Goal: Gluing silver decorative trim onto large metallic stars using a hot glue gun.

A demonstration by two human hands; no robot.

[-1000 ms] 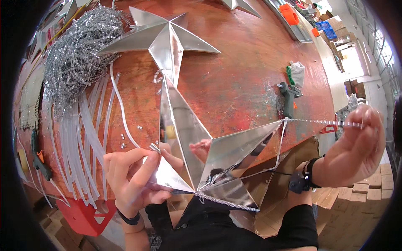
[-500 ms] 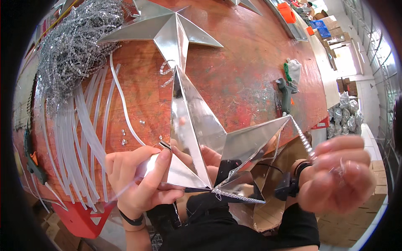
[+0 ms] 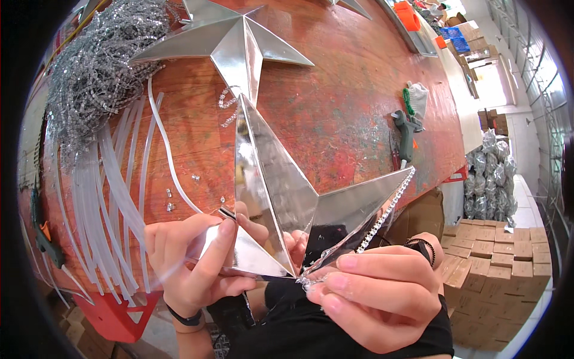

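**Silver star held over the red counter**

While gripped at its lower left arm, sits tilted between both hands: silver star [image 3: 281, 197], one point aimed away up the counter [image 3: 347, 113], another reaching right.

Far left: green-and-orange tool [image 3: 43, 236] at the counter's edge. Just beside it, a fan of clear plastic tubes [image 3: 113, 197], running from under a heap of silver bead trim [image 3: 98, 69] down toward a red bracket [image 3: 116, 314] below the edge. Near the tubes, a few small loose beads [image 3: 170, 200] on the wood.

Left hand [image 3: 191, 263], fingers closed on the star's lower left arm, forefinger laid across its face, thumb underneath; dark band at the wrist. Fingertips [image 3: 296, 242] showing through behind the star's lower middle.

Farther up the counter, well apart from the hands, a second silver star [image 3: 230, 45] lying flat, its lower point near the tip of the held one.

Along the held star's right arm, a beaded strip [image 3: 382, 212] running from the tip down to the lower notch. Right hand [image 3: 376, 293], fingers closed, pinching the strip's lower end against the star's bottom edge; dark watch at the wrist.

Right of the star, on the counter: green glue gun [image 3: 406, 128] beside a white-and-green glove [image 3: 417, 96]. Off the counter, far right: stacked cardboard boxes [image 3: 496, 269] and silver bags [image 3: 487, 179].
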